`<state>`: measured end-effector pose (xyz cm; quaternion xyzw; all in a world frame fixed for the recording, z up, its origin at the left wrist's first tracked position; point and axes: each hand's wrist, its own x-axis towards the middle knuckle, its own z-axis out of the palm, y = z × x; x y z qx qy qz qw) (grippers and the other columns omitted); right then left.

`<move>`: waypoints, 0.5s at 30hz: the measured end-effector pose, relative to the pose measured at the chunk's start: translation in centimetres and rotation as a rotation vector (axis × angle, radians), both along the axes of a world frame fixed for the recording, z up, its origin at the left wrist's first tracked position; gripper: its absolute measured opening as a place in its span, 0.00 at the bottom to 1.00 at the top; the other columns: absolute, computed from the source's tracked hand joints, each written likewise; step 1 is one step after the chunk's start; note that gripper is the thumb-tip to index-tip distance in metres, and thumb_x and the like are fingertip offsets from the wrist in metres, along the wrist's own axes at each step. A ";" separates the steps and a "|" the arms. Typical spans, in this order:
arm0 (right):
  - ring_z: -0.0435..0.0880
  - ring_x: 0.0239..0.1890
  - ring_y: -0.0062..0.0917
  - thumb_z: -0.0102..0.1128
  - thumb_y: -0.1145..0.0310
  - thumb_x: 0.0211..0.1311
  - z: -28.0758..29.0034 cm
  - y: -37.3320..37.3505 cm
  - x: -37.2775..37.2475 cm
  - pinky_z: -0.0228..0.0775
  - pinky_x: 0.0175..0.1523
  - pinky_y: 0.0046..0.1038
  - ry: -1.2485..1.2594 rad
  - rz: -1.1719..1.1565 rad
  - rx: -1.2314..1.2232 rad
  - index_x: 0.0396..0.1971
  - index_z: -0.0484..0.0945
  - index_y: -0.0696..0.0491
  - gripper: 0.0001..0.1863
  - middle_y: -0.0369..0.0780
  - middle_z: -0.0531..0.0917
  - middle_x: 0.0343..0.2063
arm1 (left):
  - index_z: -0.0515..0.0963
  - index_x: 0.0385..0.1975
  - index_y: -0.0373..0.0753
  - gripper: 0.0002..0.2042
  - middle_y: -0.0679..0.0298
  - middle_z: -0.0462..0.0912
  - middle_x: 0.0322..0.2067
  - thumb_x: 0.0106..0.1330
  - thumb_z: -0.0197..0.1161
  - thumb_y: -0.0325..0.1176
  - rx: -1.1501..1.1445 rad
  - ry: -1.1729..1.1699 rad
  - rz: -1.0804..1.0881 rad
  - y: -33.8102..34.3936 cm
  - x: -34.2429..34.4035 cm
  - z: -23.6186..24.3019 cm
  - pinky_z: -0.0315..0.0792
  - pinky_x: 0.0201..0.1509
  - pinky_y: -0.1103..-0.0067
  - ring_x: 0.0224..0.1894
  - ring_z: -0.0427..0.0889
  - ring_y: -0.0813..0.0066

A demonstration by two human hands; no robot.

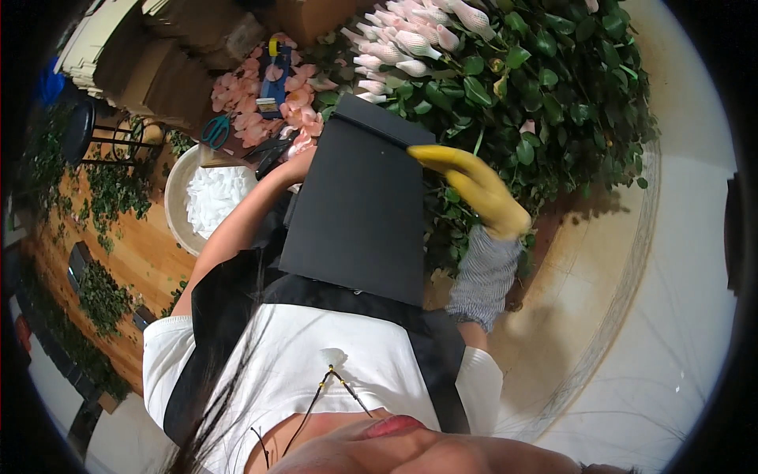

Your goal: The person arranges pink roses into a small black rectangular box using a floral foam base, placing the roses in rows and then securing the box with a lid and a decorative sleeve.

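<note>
A flat black panel (359, 205) with a raised strip across its far end lies in front of my body. My right hand (482, 189) wears a yellow glove with a grey knitted cuff. Its fingers reach out to the left, their tips at the panel's far right edge. At the panel's left edge is my bare left hand (301, 167); its fingers are hidden, so their grip does not show. Just left of that hand lies a dark object (274, 152) that I cannot make out. Pink petals (298, 110) lie beyond the panel.
Roses in pink-white sleeves (414, 41) and thick green leaves (545, 95) fill the far right. A round tub (178, 207) of white pieces (219, 197) stands at left, near teal-handled scissors (215, 132). Farther left are a black stool (77, 134), stacked cardboard (162, 83) and leaves on the floor.
</note>
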<state>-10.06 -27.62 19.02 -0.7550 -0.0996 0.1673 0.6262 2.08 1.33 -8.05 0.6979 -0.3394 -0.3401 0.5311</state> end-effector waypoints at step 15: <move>0.87 0.33 0.42 0.59 0.47 0.64 -16.6 7.9 2.5 0.78 0.38 0.39 0.120 0.345 -1.156 0.77 0.35 0.46 0.53 0.49 0.87 0.31 | 0.80 0.48 0.37 0.14 0.51 0.82 0.43 0.65 0.65 0.34 0.377 -0.751 0.828 16.9 7.8 11.8 0.75 0.54 0.66 0.46 0.81 0.52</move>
